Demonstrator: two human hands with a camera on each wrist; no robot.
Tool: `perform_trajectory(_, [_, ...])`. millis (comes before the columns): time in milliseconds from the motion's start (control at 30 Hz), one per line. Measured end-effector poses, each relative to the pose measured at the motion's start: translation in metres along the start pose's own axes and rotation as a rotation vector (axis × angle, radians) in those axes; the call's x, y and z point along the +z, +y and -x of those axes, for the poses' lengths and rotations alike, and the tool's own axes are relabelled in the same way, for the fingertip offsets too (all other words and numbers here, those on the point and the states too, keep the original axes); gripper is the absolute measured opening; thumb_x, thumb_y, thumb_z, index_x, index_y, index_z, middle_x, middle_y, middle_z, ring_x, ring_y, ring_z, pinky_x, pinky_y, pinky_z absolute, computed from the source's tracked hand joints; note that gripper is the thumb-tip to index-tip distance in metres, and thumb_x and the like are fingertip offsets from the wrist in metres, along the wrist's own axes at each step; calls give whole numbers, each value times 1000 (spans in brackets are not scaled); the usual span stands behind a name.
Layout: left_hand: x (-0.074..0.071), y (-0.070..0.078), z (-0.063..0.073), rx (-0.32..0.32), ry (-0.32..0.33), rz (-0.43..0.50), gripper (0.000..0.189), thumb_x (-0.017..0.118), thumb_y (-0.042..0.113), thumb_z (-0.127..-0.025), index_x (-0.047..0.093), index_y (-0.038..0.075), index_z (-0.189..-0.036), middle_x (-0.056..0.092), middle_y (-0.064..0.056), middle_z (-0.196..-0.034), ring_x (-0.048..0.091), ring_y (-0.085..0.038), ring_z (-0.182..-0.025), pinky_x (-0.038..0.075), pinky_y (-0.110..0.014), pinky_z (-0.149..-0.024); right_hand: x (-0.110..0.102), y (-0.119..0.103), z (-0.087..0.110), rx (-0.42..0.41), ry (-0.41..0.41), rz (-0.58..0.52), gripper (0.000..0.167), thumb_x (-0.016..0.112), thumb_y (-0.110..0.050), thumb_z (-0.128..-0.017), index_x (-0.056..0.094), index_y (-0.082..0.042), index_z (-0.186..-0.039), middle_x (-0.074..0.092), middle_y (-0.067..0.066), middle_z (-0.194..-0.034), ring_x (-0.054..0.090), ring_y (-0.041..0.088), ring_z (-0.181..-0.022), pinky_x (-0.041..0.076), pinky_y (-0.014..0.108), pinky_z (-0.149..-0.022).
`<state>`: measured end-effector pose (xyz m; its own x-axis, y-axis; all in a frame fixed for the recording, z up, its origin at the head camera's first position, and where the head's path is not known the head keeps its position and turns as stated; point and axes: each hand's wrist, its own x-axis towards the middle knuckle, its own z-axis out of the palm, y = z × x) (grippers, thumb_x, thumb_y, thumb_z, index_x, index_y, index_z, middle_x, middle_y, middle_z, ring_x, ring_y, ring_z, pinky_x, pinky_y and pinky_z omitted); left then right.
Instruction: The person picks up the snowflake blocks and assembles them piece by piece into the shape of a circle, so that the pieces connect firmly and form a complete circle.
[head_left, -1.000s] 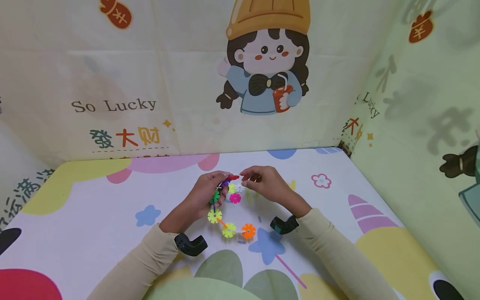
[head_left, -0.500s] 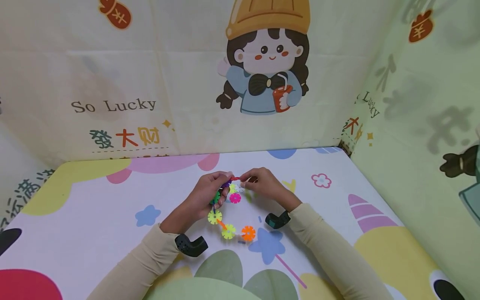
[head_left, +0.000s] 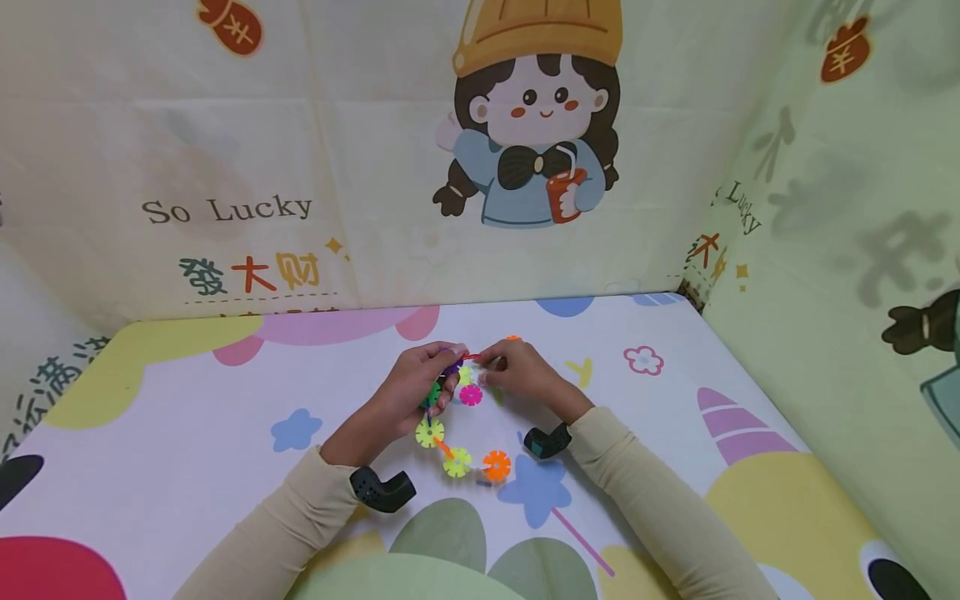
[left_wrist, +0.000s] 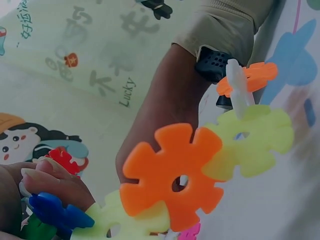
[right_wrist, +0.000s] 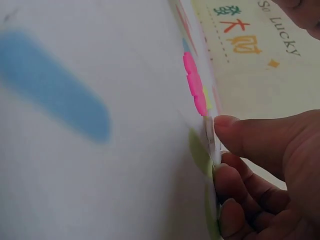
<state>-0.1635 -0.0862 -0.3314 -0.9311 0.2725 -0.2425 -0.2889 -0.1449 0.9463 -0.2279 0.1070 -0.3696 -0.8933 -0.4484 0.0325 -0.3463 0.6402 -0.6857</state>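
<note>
In the head view my left hand (head_left: 416,375) grips a chain of plastic snowflake discs, its thumb over a purple disc (head_left: 452,367) next to a red disc (head_left: 470,357). The chain runs down from a green disc (head_left: 432,393) to yellow discs (head_left: 430,433) and an orange disc (head_left: 497,466). My right hand (head_left: 521,372) has curled fingers, their tips right at the red disc's edge. In the right wrist view, its thumb and fingers pinch at a white disc (right_wrist: 210,132) seen edge-on, with a pink disc (right_wrist: 195,82) just beyond. The red disc (left_wrist: 65,162) shows beyond the left fingertips.
An orange piece (head_left: 513,338) shows behind the right hand. A patterned cloth (head_left: 225,483) covers the table. Printed fabric walls (head_left: 375,183) rise at the back and right. Each wrist wears a black camera (head_left: 382,490).
The red disc has turned edge-on between my hands. My right wrist and forearm have shifted left, and an orange piece now shows behind that hand. My left hand has barely moved.
</note>
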Motion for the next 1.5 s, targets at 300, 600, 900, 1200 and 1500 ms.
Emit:
perform_trajectory(300, [-1,-2,-2,-2,-1,5,36,61,33,-97,57,5,-119,49,-5,-67,43,-13,-46,37,-19,-41,0,-3,-1,27,-41,50,22,77,-8,-83,74,-6,-105,59,0,-87,54,17,-77,49,25,-67])
perform_trajectory(600, [-3,-4,-3,19,1,16,30,54,25,-101,55,3,-121,65,-9,-91,46,-12,-47,39,-18,-42,-10,-2,7,19,-23,6,15,80,-13,-82,69,-8,-91,58,1,-78,53,17,-72,48,26,-63])
perform_trajectory(900, [-4,-4,-2,19,-48,24,35,49,20,-102,57,-1,-129,63,-8,-81,45,-11,-46,39,-17,-42,-24,-3,14,10,28,-26,13,74,-12,-88,72,-7,-99,63,1,-84,56,19,-77,51,28,-68])
perform_trajectory(1200, [-3,-3,-1,34,-36,8,38,58,25,-99,58,-3,-126,63,-7,-79,43,-11,-45,38,-17,-41,-39,-11,25,-53,90,-126,19,72,-11,-89,72,-2,-106,69,3,-86,66,23,-77,53,30,-71])
perform_trajectory(1500, [-2,-1,-1,37,-23,8,42,63,35,-96,63,-1,-118,67,-8,-83,43,-11,-44,37,-17,-41,-48,-20,29,-14,98,-261,16,71,-14,-89,69,-3,-101,71,13,-85,70,20,-71,55,33,-72])
